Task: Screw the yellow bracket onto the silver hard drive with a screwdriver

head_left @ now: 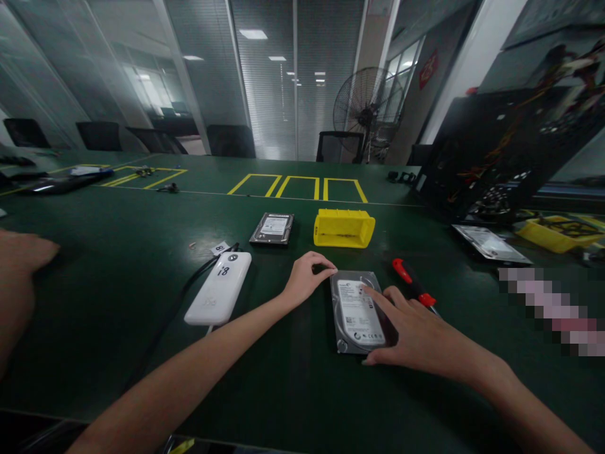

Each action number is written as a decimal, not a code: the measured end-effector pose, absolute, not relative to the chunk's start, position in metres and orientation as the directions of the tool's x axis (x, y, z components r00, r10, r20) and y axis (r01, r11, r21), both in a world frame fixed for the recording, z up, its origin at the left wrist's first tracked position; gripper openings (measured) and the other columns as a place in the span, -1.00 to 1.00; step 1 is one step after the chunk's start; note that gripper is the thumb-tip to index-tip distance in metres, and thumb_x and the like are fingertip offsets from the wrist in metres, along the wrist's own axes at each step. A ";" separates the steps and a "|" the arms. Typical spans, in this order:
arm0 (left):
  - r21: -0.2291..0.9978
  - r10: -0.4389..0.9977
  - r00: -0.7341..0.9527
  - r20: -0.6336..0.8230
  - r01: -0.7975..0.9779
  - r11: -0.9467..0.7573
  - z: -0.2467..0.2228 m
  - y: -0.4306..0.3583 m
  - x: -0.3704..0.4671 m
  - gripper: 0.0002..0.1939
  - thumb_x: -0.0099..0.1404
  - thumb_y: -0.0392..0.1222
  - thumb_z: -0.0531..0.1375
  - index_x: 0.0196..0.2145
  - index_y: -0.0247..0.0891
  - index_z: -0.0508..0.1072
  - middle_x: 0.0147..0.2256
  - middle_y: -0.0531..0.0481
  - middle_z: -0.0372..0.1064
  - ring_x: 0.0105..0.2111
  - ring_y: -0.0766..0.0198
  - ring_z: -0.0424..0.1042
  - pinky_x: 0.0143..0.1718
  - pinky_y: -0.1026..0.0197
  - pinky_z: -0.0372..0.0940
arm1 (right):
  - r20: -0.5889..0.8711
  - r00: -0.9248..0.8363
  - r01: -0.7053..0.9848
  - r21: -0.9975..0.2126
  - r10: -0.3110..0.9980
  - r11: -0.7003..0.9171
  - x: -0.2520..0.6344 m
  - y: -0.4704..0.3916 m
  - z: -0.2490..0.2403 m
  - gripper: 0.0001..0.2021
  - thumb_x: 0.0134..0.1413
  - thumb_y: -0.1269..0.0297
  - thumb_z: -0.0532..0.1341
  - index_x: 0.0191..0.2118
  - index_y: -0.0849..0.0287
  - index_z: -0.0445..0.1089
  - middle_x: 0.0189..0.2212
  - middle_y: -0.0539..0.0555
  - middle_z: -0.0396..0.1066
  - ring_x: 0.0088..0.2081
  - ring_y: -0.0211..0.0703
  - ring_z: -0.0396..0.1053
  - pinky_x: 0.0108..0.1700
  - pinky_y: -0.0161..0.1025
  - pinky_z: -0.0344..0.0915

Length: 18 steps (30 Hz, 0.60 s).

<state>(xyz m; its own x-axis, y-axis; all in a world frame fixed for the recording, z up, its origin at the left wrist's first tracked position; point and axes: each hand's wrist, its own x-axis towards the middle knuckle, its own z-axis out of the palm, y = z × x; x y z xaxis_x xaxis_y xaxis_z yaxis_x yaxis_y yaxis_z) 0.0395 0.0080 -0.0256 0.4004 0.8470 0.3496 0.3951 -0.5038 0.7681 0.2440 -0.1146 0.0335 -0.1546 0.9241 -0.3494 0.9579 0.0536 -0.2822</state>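
Note:
A hard drive (362, 312) with a white label lies flat on the green table in front of me. My left hand (307, 277) is at its upper left corner, thumb and index finger pinched together; anything between them is too small to make out. Over the drive's right side is my right hand (416, 331), fingers spread, the index fingertip on the label and the thumb by the lower edge. A red and black screwdriver (412, 282) lies just beyond this hand, its shaft partly hidden.
Behind the drive are a second hard drive (273, 228) and a yellow bin (344, 228). A white power bank (220, 289) with a black cable lies left. Another person's hand (28, 252) shows at the left edge. A computer case (477, 151) and another drive (491, 244) are right.

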 end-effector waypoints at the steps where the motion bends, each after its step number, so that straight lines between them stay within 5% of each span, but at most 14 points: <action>1: 0.765 0.847 0.399 0.352 0.399 -0.505 -0.026 0.008 0.039 -0.89 0.19 -0.19 0.24 -0.34 -0.22 0.56 -0.25 -0.02 0.45 -0.19 0.23 0.39 -0.19 0.22 0.26 | -0.349 -0.155 0.958 -0.283 0.924 0.053 0.244 -0.114 0.033 0.17 -0.40 -0.45 0.15 0.34 -0.07 -0.30 0.13 0.18 0.07 -0.06 0.10 0.24 0.00 0.03 0.23; 18: 0.805 0.885 0.400 0.238 0.428 -0.410 -0.019 0.000 0.036 -0.82 0.24 -0.20 0.19 -0.23 -0.20 0.57 -0.22 0.04 0.53 -0.18 0.23 0.49 -0.07 0.21 0.32 | -0.312 -0.180 0.956 -0.279 0.933 0.092 0.248 -0.115 0.028 0.15 -0.38 -0.43 0.15 0.34 -0.05 -0.26 0.12 0.20 0.07 -0.09 0.08 0.25 -0.01 0.03 0.22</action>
